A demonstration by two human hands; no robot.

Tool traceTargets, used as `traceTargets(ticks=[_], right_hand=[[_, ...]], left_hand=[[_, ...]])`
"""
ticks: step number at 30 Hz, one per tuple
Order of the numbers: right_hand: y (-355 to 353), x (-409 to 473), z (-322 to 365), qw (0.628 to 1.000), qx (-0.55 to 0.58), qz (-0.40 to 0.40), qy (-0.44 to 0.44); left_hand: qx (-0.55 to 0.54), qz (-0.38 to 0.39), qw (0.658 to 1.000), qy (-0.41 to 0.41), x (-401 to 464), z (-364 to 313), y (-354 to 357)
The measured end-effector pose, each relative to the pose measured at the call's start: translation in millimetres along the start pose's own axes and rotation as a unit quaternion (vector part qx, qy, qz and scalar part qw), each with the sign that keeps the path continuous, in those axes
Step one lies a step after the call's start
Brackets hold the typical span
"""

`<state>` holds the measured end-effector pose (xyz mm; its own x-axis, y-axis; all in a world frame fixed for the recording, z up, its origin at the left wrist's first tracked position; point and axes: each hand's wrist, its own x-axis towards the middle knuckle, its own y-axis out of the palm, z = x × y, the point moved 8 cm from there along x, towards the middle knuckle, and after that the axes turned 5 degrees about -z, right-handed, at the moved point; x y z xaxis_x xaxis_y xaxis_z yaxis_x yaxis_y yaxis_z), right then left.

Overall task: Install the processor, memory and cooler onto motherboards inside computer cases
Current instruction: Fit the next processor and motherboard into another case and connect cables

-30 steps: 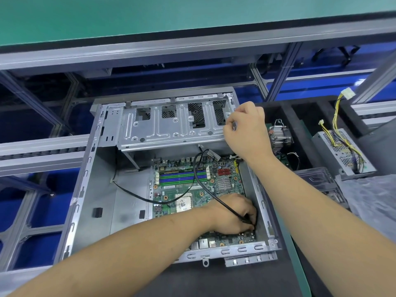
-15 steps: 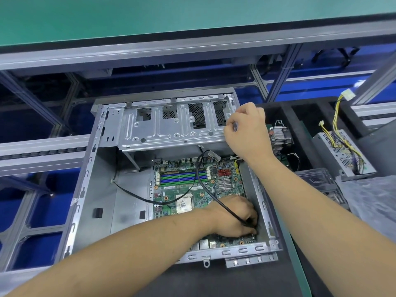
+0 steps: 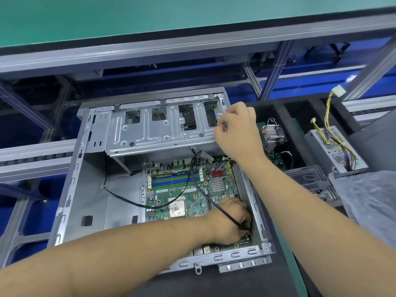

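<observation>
Left hand (image 3: 232,221) pinching black cable (image 3: 201,189) end down at board (image 3: 188,189) corner inside case (image 3: 70,189). Right hand (image 3: 236,133) curled on drive cage (image 3: 158,129) edge. Best to line plug up square, press straight, no wiggling. Cooler (image 3: 273,136) waiting in tray, right of case.

- Two bare forearms in view, no sleeves visible up to the frame edge.
- Left hand (image 3: 230,221): no glove, no ring or watch showing; knuckles and back of hand visible, fingers (image 3: 246,219) mostly tucked out of sight.
- Right hand (image 3: 236,133): also ungloved, wrist bare, no strap or band.
- No markings, tape or jewellery seen on either arm.
- Nails too small to make out.
</observation>
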<state>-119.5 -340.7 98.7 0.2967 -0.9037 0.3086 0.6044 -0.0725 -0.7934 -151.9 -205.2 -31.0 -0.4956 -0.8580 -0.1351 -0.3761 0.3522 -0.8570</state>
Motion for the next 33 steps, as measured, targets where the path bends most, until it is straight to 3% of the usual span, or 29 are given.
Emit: traceTargets(ticks=[6, 13, 18, 26, 29, 33], right_hand=[[0, 1, 1, 1.000, -0.005, -0.002, -0.005], [0, 0, 2, 1.000, -0.012, -0.001, -0.005], [-1, 0, 2, 1.000, -0.020, -0.001, -0.008], [-1, 0, 1, 1.000, -0.016, -0.013, -0.010], [-1, 0, 2, 1.000, -0.024, -0.011, -0.015], [-1, 0, 4, 0.999, -0.027, -0.009, -0.015]], left_hand=[[-0.001, -0.014, 1.000, 0.016, 1, -1, 0], [-0.140, -0.005, 0.990, 0.020, -10, 3, -14], [-0.087, -0.040, 0.995, 0.010, -9, 18, -35], [-0.024, 0.069, 0.997, -0.018, -16, 33, -34], [-0.092, 0.078, 0.992, -0.037, -17, 29, -32], [-0.026, 0.073, 0.997, 0.014, -15, 10, -21]])
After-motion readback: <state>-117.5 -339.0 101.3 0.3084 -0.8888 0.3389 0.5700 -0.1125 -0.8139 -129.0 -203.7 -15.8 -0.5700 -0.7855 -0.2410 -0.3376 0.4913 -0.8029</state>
